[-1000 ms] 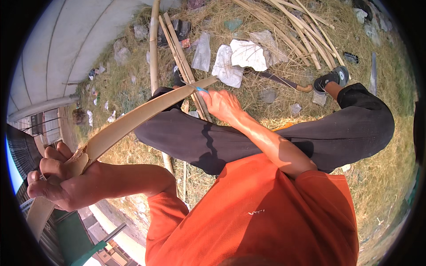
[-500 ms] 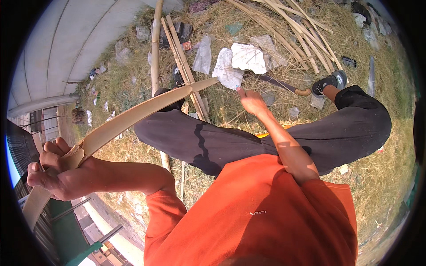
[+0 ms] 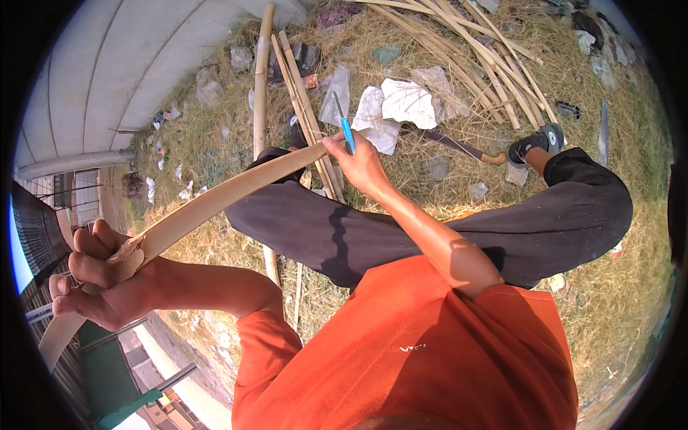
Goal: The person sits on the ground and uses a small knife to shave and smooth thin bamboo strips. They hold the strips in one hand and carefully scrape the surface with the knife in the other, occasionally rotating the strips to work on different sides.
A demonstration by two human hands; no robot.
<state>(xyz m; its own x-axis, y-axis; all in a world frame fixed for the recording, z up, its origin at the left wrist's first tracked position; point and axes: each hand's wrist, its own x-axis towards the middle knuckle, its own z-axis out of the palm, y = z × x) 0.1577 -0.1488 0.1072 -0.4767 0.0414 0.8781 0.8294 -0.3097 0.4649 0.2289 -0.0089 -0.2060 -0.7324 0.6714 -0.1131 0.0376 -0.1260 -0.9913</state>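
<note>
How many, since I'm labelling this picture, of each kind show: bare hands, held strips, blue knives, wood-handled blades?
Left hand and right hand: 2
Held strip: 1
Blue knife: 1
Wood-handled blade: 1
Total: 5

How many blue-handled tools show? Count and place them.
1: the blue-handled tool, in the right grip, by the far end of the pale strip. Others could lie hidden in the dry grass.
</note>
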